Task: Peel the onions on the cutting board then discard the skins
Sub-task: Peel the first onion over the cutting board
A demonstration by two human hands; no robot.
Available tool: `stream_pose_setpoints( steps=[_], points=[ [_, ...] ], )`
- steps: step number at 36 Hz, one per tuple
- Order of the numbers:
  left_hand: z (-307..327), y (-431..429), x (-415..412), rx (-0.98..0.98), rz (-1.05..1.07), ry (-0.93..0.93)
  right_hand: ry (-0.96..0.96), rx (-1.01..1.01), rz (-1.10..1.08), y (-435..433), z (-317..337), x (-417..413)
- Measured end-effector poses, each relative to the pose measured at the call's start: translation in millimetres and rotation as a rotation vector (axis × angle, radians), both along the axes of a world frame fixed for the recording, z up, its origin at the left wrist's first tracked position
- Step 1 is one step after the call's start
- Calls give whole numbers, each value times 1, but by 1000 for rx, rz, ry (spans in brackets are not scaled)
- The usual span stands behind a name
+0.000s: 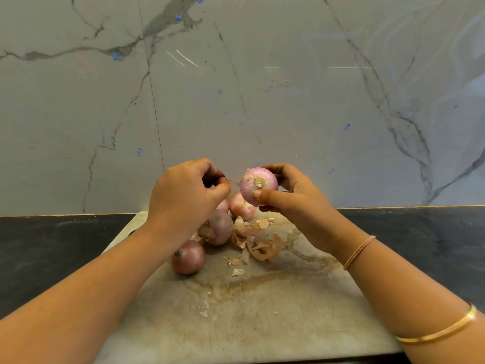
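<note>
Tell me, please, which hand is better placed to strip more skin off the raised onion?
Left, probably. The right hand grips the onion above the cutting board, so it is occupied. The left hand sits right beside it, pinching a thin skin strip at the onion's side.

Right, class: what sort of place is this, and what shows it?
Most likely a kitchen: a stained cutting board on a dark countertop, a veined marble-look wall behind, onion skins piled on the board.
</note>
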State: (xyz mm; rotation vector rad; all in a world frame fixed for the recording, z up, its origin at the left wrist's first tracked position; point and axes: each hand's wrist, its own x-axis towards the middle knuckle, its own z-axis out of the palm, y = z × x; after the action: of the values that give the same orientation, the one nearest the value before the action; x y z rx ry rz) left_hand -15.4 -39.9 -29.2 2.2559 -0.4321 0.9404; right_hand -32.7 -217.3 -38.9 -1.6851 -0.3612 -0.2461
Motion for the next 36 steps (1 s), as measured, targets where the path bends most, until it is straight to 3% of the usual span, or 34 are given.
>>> stream_pose_setpoints(
  steps=[7,14,21,36],
  points=[
    [0,7,8,88,67,129,91,151,108,-2,3,1],
    [-5,4,8,192,-425,41,82,74,64,-3,2,1],
    [-6,3,10,268,-461,-24,91,-36,66,-2,2,0],
    [-6,5,13,230,-509,-87,164,31,67,-3,2,-2]
  ],
)
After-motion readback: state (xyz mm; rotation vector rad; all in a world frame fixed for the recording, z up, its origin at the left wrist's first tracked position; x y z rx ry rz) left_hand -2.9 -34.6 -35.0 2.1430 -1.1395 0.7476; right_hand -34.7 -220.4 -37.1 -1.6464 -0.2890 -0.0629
